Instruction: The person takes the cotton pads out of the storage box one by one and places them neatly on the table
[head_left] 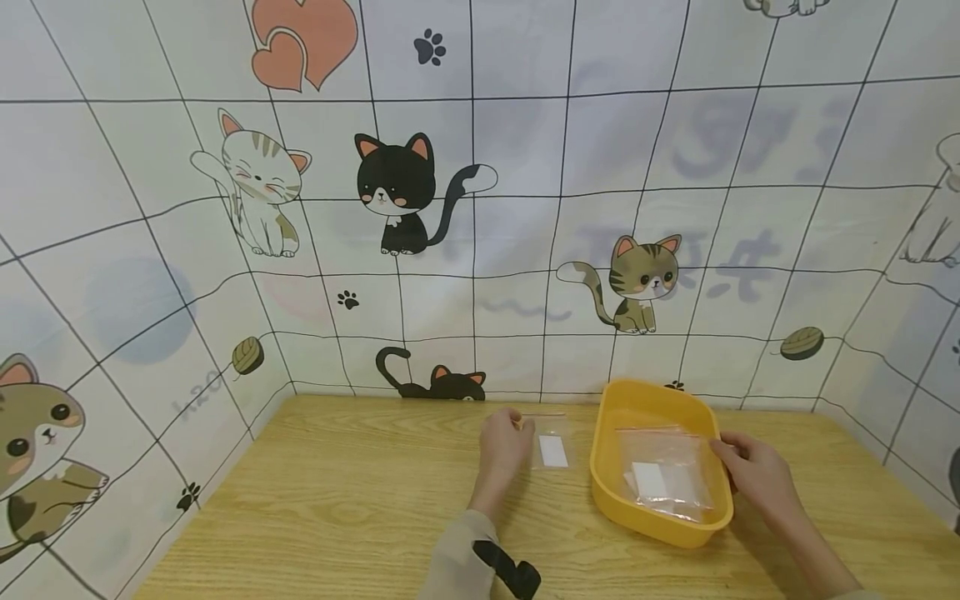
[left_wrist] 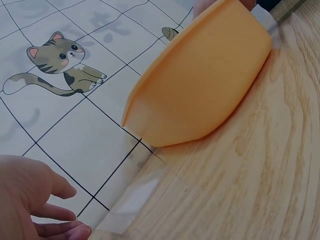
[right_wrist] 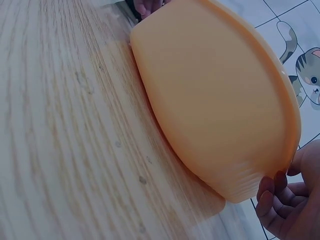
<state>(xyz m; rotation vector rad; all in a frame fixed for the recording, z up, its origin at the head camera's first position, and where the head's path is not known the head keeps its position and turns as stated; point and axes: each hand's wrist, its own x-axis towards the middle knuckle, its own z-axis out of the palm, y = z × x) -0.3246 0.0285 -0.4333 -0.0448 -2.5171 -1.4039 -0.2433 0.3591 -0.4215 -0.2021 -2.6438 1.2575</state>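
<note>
A small clear zip bag [head_left: 553, 450] with a white card inside lies flat on the wooden table. My left hand [head_left: 506, 446] is at its left edge, fingertips close to its top corner. In the left wrist view, the loosely bent fingers [left_wrist: 62, 212] stay apart from the thumb beside the bag [left_wrist: 134, 202]. A yellow plastic basin [head_left: 654, 527] stands just right of that bag, with several similar clear bags [head_left: 667, 471] stacked in it. My right hand [head_left: 757, 475] grips the basin's right rim; in the right wrist view, curled fingers [right_wrist: 272, 197] lie against its outer wall.
The wood-grain table [head_left: 322, 500] runs back to an upright cloth [head_left: 517, 233] printed with cats and grid lines, which also encloses both sides. A black strap [head_left: 510, 571] shows on the left sleeve [head_left: 461, 554].
</note>
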